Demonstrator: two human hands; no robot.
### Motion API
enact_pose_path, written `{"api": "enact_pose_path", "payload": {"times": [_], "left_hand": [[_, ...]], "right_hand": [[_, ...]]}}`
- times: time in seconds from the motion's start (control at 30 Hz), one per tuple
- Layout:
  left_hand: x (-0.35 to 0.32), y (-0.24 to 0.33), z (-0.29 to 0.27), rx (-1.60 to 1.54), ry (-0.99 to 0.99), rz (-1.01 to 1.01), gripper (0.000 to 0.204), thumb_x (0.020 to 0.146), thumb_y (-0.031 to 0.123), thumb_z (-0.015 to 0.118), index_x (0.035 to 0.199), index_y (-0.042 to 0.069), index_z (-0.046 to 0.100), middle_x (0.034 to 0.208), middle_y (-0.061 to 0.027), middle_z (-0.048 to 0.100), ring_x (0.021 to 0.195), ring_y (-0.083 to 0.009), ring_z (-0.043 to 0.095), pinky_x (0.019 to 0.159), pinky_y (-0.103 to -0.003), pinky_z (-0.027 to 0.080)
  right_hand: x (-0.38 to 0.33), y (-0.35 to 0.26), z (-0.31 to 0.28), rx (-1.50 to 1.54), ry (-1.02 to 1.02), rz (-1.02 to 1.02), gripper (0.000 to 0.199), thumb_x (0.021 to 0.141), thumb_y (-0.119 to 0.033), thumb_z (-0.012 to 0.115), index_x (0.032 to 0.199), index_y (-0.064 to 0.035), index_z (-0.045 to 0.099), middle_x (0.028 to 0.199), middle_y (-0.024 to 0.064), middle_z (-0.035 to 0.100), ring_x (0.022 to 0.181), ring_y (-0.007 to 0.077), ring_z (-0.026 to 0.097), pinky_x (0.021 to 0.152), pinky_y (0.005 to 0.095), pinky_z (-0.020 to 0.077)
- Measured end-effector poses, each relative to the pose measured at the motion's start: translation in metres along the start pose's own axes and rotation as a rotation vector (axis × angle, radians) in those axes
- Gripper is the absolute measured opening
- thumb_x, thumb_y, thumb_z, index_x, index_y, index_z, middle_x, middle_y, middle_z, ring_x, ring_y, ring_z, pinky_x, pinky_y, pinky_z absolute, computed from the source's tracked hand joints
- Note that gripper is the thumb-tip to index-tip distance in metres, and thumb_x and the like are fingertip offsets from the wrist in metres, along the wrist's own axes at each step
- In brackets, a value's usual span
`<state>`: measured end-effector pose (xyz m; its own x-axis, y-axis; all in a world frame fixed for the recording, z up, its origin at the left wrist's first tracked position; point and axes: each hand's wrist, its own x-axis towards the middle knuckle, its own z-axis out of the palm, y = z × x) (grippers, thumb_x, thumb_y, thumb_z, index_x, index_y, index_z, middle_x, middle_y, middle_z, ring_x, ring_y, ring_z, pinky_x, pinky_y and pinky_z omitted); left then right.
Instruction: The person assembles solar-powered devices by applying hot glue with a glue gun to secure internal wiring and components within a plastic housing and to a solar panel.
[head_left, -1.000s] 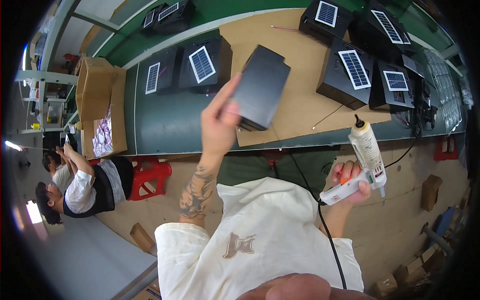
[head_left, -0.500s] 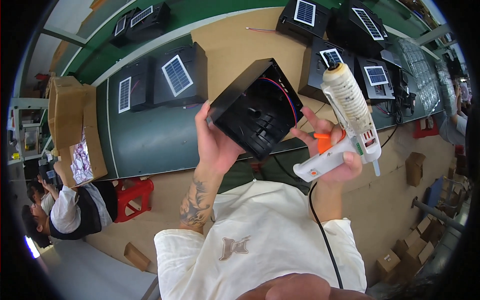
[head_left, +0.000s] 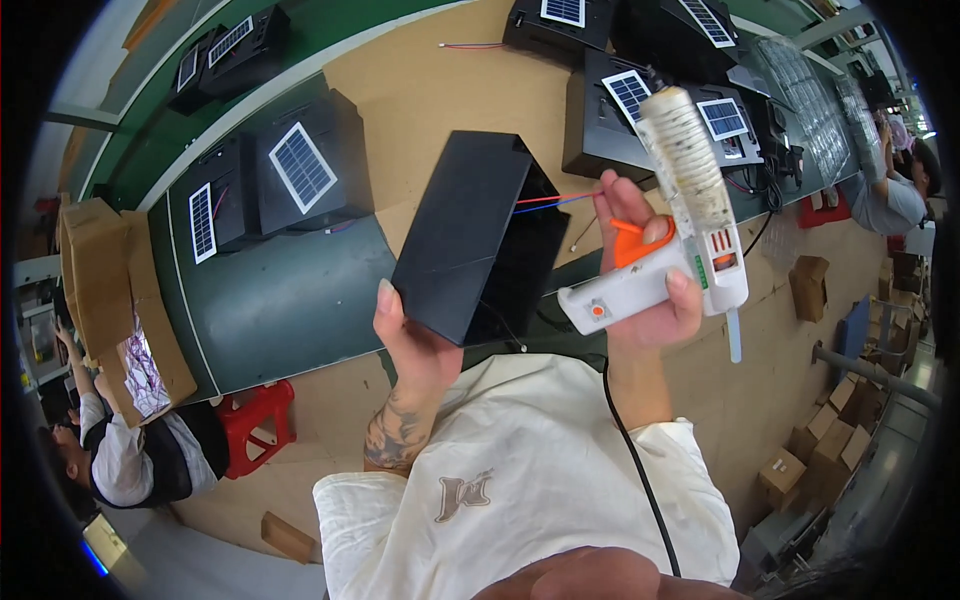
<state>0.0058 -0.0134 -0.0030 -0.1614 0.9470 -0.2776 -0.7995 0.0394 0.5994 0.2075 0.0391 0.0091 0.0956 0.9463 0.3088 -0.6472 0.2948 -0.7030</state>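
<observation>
My left hand (head_left: 428,350) grips a black plastic box (head_left: 462,235) by its lower left corner. The box is tilted, its smooth outer side facing up and its open side turned to the right. Red and blue wires (head_left: 552,203) run from inside the box, stretched toward the fingertips of my right hand (head_left: 650,315). That hand is wrapped round a white glue gun (head_left: 700,200) with an orange trigger, its nozzle pointing up and away. A glue stick (head_left: 734,335) pokes out of the gun's rear end. A thin dark lead with a small white end hangs at the box's lower edge.
Black boxes with solar panels (head_left: 303,168) stand on the green table (head_left: 290,310), with more at the far right (head_left: 628,95). Cardboard (head_left: 400,90) covers the table's middle. An open carton (head_left: 165,330) and red stool (head_left: 250,430) are at left. Other people sit on both sides.
My left hand has turned the box so its outer side faces up and its inside faces right. The red and blue wires are now drawn out toward my right fingers. The view has shifted slightly.
</observation>
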Motion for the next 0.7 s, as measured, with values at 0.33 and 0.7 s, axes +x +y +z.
{"api": "enact_pose_path", "payload": {"times": [0.33, 0.7], "left_hand": [[0.003, 0.001, 0.009, -0.192, -0.015, -0.297, 0.057, 0.094, 0.05, 0.049, 0.133, 0.009, 0.053, 0.132, -0.0057, 0.058, 0.121, -0.0235, 0.054, 0.104, -0.039, 0.042], [-0.011, -0.005, -0.006, -0.153, -0.074, -0.379, 0.054, 0.096, 0.047, 0.046, 0.133, 0.009, 0.052, 0.132, -0.0062, 0.057, 0.12, -0.0231, 0.054, 0.103, -0.038, 0.042]], "right_hand": [[0.045, -0.014, 0.017, 0.343, -0.125, 0.107, 0.038, 0.078, -0.03, 0.053, 0.101, -0.0002, 0.056, 0.127, 0.0325, 0.055, 0.127, 0.0449, 0.047, 0.112, 0.0619, 0.0251], [0.074, -0.04, 0.023, 0.495, -0.128, 0.492, 0.043, 0.077, -0.028, 0.05, 0.103, 0.0038, 0.06, 0.119, 0.0298, 0.061, 0.111, 0.0452, 0.058, 0.107, 0.0528, 0.0379]]}}
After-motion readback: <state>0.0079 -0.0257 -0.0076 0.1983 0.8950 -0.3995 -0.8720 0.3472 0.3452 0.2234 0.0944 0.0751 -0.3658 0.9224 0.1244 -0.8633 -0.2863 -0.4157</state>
